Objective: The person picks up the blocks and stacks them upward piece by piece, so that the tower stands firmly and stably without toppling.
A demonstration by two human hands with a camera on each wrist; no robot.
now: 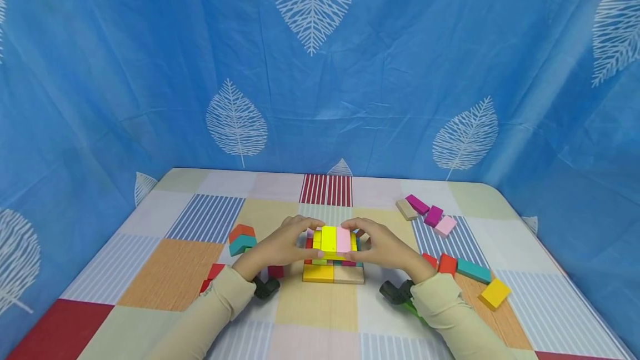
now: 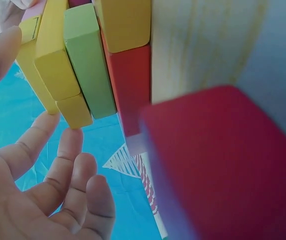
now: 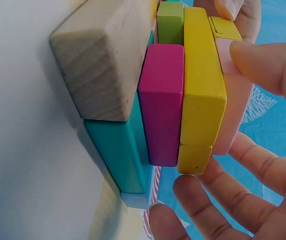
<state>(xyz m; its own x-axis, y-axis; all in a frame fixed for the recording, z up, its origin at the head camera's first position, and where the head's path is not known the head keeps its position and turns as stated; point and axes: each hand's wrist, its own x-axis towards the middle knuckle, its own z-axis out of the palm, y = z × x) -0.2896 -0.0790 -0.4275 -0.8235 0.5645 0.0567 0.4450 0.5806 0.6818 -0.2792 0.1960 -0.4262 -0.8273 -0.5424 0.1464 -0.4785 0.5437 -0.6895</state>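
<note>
A layered stack of coloured blocks stands before me in the head view, with a yellow block (image 1: 328, 238) and a pink block (image 1: 343, 239) side by side on top. My left hand (image 1: 285, 242) pinches the yellow one between thumb and forefinger, other fingertips close to the layer beneath. From the opposite side, my right hand (image 1: 384, 244) holds the pink one by its two ends. Under them are more yellow blocks, then a green block (image 2: 89, 65) and a magenta block (image 3: 161, 105). Lower still come a red block (image 2: 128, 90), a teal block (image 3: 118, 155) and a wooden block (image 3: 93, 70).
Orange and teal pieces (image 1: 242, 240) lie left of the stack, with red blocks (image 1: 215, 271) near my left forearm. At the back right are magenta blocks (image 1: 434, 215) and a light pink block (image 1: 445, 226). A yellow block (image 1: 495, 294) lies beyond my right forearm. A blue curtain (image 1: 320, 99) hangs behind.
</note>
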